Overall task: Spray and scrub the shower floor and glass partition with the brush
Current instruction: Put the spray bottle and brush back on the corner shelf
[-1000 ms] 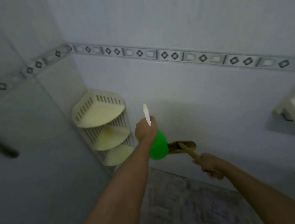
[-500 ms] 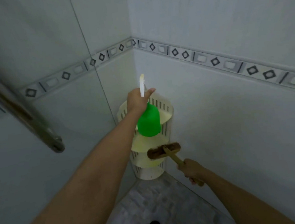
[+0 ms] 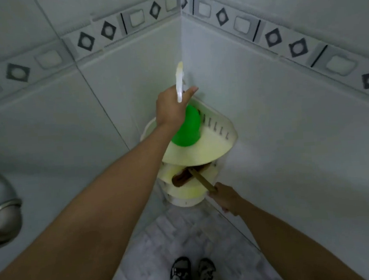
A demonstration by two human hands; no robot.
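1. Hidden/cut off: left hand (image 3: 172, 106) covers the neck of the green spray bottle (image 3: 187, 127), so only the white trigger head sticking up and the green body below show. Fingers on the far side can't be seen; thumb lies out toward the wall corner.
2. Brush (image 3: 183, 177) head is partly under the top tier of the cream corner shelf (image 3: 227, 134); bristles hard to make out, just a dark brown blur. Rear end of the handle is lost inside the right hand (image 3: 224, 197).
3. A metal fixture (image 3: 1, 209) at the left edge is cut off by the frame & blurred; can't tell what it is. Two shoes (image 3: 194, 274) at the bottom edge, partly cut.
4. Left hand: wrapped round the bottle neck, holding the bottle over the shelf's top tier. Whether the bottle base touches the tier: can't tell.
5. Right hand: fingers curled tight on the brush handle, low, just beside the shelf's lower tiers.
6. Bottle axis: near upright, white head up toward the corner, green base down & toward the camera.
7. Brush axis: handle runs diagonally from the right hand up-left to the head; head lies crosswise, in the 2nd tier of the shelf.
8. Shelf sits in the corner of the white tiled walls, above the grey shower floor (image 3: 165, 247).
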